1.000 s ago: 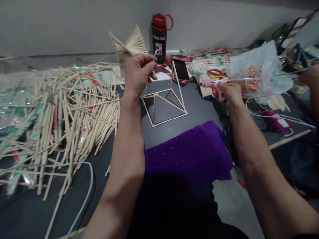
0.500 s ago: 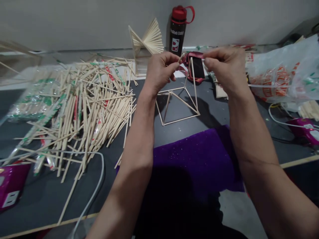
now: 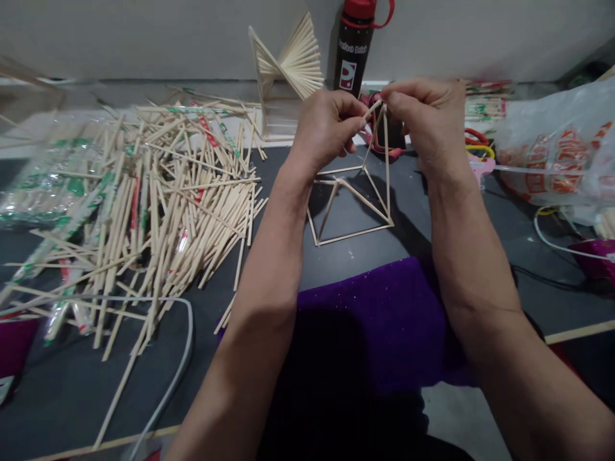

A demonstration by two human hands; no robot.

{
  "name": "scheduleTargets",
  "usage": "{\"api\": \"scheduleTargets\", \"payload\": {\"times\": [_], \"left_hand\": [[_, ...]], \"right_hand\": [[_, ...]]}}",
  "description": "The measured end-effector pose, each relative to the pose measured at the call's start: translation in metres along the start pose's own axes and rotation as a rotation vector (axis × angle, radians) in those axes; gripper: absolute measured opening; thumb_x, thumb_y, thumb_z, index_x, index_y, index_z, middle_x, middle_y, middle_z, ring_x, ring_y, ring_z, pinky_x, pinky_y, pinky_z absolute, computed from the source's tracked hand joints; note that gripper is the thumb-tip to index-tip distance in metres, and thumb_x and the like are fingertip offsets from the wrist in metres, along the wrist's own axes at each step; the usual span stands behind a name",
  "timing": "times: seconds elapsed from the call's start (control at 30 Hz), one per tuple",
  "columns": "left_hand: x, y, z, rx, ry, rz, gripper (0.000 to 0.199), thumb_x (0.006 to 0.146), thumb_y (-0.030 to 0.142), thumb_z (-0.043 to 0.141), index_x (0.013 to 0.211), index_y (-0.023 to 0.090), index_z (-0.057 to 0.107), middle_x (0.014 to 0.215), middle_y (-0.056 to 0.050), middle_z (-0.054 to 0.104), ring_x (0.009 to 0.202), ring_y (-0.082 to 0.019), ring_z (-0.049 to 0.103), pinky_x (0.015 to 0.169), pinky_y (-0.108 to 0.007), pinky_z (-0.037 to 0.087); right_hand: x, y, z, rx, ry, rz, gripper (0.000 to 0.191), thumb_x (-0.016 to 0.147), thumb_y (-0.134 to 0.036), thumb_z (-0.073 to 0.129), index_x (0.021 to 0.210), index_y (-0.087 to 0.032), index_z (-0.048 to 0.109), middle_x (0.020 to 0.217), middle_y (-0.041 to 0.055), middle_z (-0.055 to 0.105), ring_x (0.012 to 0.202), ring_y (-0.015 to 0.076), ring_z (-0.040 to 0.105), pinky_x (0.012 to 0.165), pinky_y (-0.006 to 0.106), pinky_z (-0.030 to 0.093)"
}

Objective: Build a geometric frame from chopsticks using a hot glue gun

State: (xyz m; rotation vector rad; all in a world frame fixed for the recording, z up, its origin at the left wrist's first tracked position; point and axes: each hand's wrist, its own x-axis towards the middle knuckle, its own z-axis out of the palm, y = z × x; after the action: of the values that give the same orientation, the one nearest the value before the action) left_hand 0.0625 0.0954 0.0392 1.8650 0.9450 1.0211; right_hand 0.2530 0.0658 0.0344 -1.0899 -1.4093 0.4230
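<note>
A thin wooden chopstick (image 3: 373, 110) is pinched between the thumb and fingers of my left hand (image 3: 329, 128), slanting up to the right. Its far end meets the top corner of an open frame of chopsticks (image 3: 358, 234), which stands on the dark table. My right hand (image 3: 430, 121) is closed, its thumb and forefinger pinched at that top corner; exactly what lies between the fingertips is partly hidden. The frame has a flat base with sticks slanting up from it. My left hand and forearm cover some of its left side.
Loose chopsticks (image 3: 182, 211) and wrapped ones are heaped at left. Behind stand a fanned chopstick model (image 3: 293, 61) and a black bottle (image 3: 353, 48) with a red lid. A purple cloth (image 3: 375, 314) lies in front, a plastic bag (image 3: 557, 141) at right, and a grey cable (image 3: 189, 333) at lower left.
My hands have come closer together at the frame's top corner. The chopstick in my left hand now reaches that corner. The view has shifted slightly.
</note>
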Motion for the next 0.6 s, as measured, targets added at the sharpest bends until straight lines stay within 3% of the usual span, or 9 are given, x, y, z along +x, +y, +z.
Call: {"api": "scheduleTargets", "payload": {"times": [0.17, 0.37, 0.5, 0.6], "left_hand": [[0.0025, 0.0000, 0.0034, 0.014, 0.007, -0.012, 0.025, 0.093, 0.012, 0.070, 0.091, 0.027, 0.089, 0.086, 0.000, 0.086, 0.070, -0.019, 0.079, 0.060, -0.028, 0.058], [0.0040, -0.0015, 0.0035, 0.037, -0.003, 0.001, 0.026, 0.093, 0.012, 0.068, 0.090, 0.029, 0.088, 0.088, 0.000, 0.086, 0.071, -0.018, 0.081, 0.059, -0.027, 0.055], [0.0049, -0.0031, 0.0030, 0.050, 0.000, 0.018, 0.024, 0.091, 0.014, 0.069, 0.086, 0.030, 0.087, 0.083, 0.001, 0.084, 0.071, -0.019, 0.081, 0.061, -0.028, 0.058], [0.0054, -0.0051, 0.0036, 0.046, 0.014, 0.045, 0.024, 0.089, 0.016, 0.069, 0.082, 0.032, 0.086, 0.078, 0.002, 0.082, 0.069, -0.020, 0.080, 0.063, -0.030, 0.059]], "right_hand": [[0.0007, 0.0012, 0.0011, 0.017, 0.003, 0.023, 0.026, 0.076, -0.017, 0.065, 0.079, -0.022, 0.091, 0.067, -0.0037, 0.074, 0.063, 0.0113, 0.060, 0.061, 0.025, 0.039], [0.0019, 0.0039, 0.0017, -0.018, 0.006, 0.020, 0.030, 0.080, -0.005, 0.067, 0.072, -0.026, 0.088, 0.061, -0.0061, 0.065, 0.059, 0.0103, 0.056, 0.059, 0.027, 0.037], [0.0020, 0.0065, 0.0024, -0.019, 0.013, 0.021, 0.029, 0.079, -0.001, 0.067, 0.078, -0.022, 0.088, 0.061, -0.0074, 0.066, 0.060, 0.0116, 0.060, 0.062, 0.027, 0.041], [0.0008, 0.0050, 0.0006, -0.017, 0.025, 0.036, 0.030, 0.081, -0.003, 0.070, 0.078, -0.027, 0.087, 0.065, -0.0062, 0.070, 0.062, 0.0155, 0.064, 0.065, 0.032, 0.047]]}}
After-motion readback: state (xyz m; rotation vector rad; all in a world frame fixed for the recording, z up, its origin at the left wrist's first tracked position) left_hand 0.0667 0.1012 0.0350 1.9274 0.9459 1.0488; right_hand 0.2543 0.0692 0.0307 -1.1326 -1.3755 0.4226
